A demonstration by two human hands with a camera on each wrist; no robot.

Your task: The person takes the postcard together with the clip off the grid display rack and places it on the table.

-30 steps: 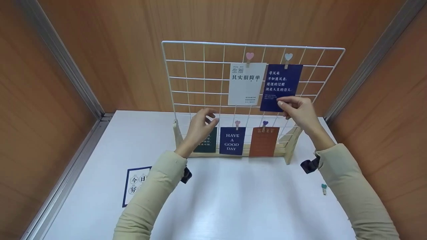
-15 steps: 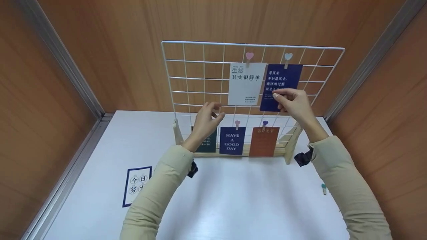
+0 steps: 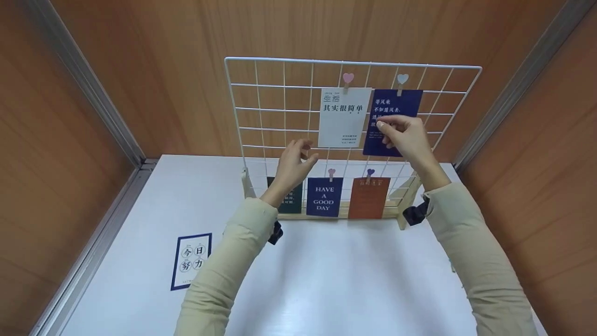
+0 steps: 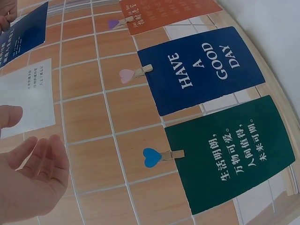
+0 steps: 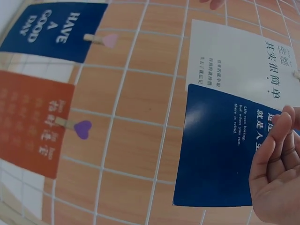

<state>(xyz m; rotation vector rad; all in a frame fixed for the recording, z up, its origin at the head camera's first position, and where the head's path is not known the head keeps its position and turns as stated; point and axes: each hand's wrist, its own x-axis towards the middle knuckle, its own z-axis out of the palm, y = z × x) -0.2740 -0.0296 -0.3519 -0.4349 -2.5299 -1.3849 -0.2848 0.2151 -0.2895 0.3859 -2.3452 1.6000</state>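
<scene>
So the navy card (image 5: 213, 159) is in the upper row on the right, top edge under a white heart clip (image 3: 402, 79). My right hand (image 3: 405, 137) is right in front of it, thumb and fingertips bunched close. Can't see anything between them, and honestly can't tell if I'm pinching something or touching the card. For getting it straight, I'd say nudge gently by a lower corner, since one clip at the top looks like all it's got and a hard tug might pop it.

Just left of it is the white card (image 3: 343, 126) under a pink heart clip (image 3: 348, 78), so go easy on the neighbouring edge. My left hand (image 3: 291, 161) is near that one's lower left, fingers loosely curved, gap at the thumb, nothing in it. Handy for steadying the wire grid (image 3: 354, 62), imo.

Below hang the green card (image 4: 234, 154), HAVE A GOOD DAY card (image 4: 201, 70) and orange card (image 3: 368, 198); a blue-bordered card (image 3: 192, 259) lies on the table (image 3: 298, 280)
</scene>
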